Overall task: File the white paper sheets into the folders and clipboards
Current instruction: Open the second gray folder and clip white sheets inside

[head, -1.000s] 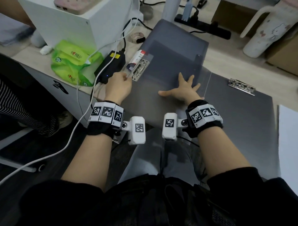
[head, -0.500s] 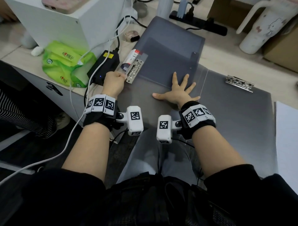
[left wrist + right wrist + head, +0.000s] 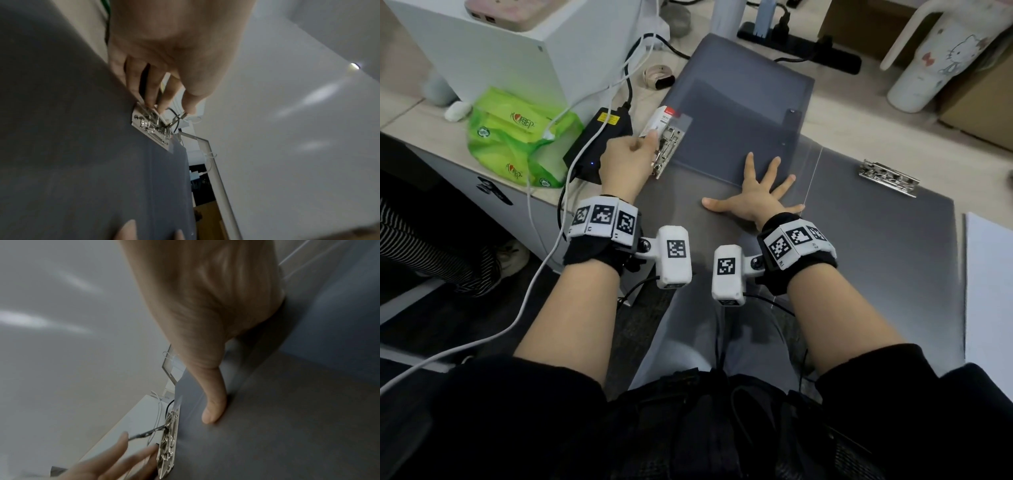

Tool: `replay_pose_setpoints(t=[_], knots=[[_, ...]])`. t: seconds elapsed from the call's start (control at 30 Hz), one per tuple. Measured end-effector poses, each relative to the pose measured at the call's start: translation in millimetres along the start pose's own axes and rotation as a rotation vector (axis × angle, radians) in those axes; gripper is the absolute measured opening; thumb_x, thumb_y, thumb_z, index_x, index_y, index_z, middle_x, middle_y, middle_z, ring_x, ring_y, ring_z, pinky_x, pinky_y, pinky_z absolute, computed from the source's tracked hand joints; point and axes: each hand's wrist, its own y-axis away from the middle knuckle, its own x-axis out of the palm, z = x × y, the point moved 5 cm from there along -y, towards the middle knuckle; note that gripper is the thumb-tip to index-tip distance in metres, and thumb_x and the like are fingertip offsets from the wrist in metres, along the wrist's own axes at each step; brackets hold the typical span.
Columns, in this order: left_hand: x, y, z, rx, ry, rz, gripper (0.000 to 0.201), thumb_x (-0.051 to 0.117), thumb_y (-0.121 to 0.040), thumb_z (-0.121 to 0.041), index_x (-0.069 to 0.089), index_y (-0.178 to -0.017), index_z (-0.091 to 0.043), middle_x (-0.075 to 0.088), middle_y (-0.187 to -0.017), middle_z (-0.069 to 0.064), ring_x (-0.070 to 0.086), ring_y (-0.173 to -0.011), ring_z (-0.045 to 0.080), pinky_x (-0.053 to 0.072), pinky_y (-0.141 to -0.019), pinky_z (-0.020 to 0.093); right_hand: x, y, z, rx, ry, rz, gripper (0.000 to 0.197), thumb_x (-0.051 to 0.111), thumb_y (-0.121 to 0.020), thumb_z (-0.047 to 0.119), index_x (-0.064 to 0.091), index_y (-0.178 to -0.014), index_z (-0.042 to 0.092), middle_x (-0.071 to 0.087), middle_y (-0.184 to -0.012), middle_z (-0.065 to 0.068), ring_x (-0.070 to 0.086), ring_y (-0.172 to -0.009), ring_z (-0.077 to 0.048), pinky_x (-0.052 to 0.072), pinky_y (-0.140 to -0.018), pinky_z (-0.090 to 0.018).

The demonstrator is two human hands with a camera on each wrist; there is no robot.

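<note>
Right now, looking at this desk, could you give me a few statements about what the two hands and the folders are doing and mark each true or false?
1. The right hand lies flat with spread fingers on the grey folder. True.
2. The left hand rests idle on the green packet. False: its fingers are working the lever of the metal clip at the folder's left edge.
3. A second metal clip lies on the grey clipboard to the right, touched by no hand. True.
4. A white sheet is already clamped under the left hand's clip. False: only grey folder surface shows there.
</note>
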Motion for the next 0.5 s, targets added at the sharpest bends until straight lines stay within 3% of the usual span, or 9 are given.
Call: replay_pose_setpoints(t=[0.07, 0.13, 0.33, 0.5], knots=[[1, 3, -13, 0.144, -0.058, -0.057, 0.038, 0.050, -0.092, -0.042, 0.068, -0.097, -0.009, 0.070, -0.101, 0.011, 0.061, -0.102, 0.029, 0.046, -0.089, 0.035, 0, 1, 0, -0.004, 0.001, 0.001, 0.123, 0.068, -0.065, 0.070, -0.017, -0.147, 0.038, -0.037, -0.152, -0.001, -0.030, -0.140, -0.037, -0.007, -0.104, -0.074], [3, 2, -24, 0.227, -0.028, -0.111, 0.034, 0.053, -0.092, -0.036, 0.068, -0.104, -0.009, 0.070, -0.104, 0.009, 0.063, -0.100, 0.023, 0.046, -0.089, 0.031, 0, 1, 0, -0.006, 0.005, 0.003, 0.122, 0.067, -0.065, 0.070, -0.018, -0.147, 0.038, -0.037, -0.152, 0.000, -0.030, -0.141, -0.037, -0.007, -0.104, -0.074], [11, -8, -41, 0.351, 0.042, -0.143, 0.030, 0.057, -0.091, -0.029, 0.073, -0.089, -0.003, 0.072, -0.085, 0.012, 0.061, -0.077, 0.015, 0.041, -0.071, 0.020, -1, 1, 0, -0.009, 0.014, 0.008, 0.121, 0.066, -0.067, 0.070, -0.019, -0.147, 0.038, -0.038, -0.152, -0.001, -0.030, -0.140, -0.038, -0.007, -0.103, -0.074], [17, -9, -48, 0.380, 0.069, -0.200, 0.026, 0.060, -0.088, -0.030, 0.077, -0.086, -0.010, 0.067, -0.073, -0.001, 0.053, -0.069, 0.008, 0.039, -0.067, 0.017, 0, -2, 0, -0.017, 0.011, 0.008, 0.122, 0.066, -0.066, 0.071, -0.020, -0.146, 0.038, -0.038, -0.152, 0.000, -0.031, -0.140, -0.038, -0.008, -0.102, -0.074]])
